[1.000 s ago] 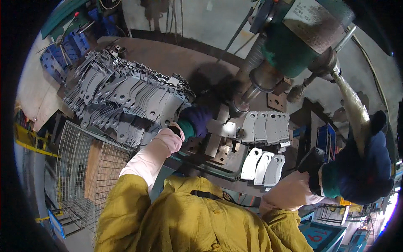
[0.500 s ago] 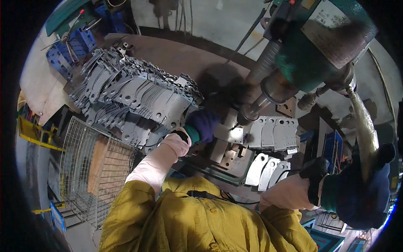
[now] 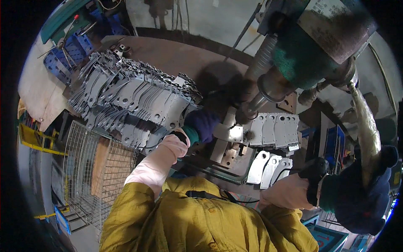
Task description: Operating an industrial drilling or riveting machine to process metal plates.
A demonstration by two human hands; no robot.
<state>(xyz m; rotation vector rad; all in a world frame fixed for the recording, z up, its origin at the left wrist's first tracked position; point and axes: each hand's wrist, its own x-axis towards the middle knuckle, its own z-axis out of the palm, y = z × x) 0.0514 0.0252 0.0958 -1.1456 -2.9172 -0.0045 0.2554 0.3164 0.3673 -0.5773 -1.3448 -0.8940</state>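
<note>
My left hand (image 3: pixel 204 125), in a dark purple-blue glove with a green cuff, is closed at the left end of a flat grey metal plate (image 3: pixel 226 132). The plate lies on a steel jig (image 3: pixel 228 156) beneath the spindle (image 3: pixel 263 97) of a green drill press (image 3: pixel 308 50). The fingertips are partly hidden by the back of the glove. At the far right, my right hand (image 3: pixel 361 193), in a dark blue glove, wraps around the lever (image 3: pixel 366 134) of the press, which has a pale, shiny wrapping. Shadow covers the tool's tip.
Left of the jig, many curved grey metal plates (image 3: pixel 138 94) are piled in rows. A row of similar plates (image 3: pixel 275 129) stands to the right, with several pale plates (image 3: pixel 268 169) nearer me. A wire basket (image 3: pixel 90 172) stands at the lower left. Blue bins (image 3: pixel 69 59) are at the far left.
The view has shifted slightly. My right hand and the lever sit a little lower in the picture. My left hand stays at the plate in the jig.
</note>
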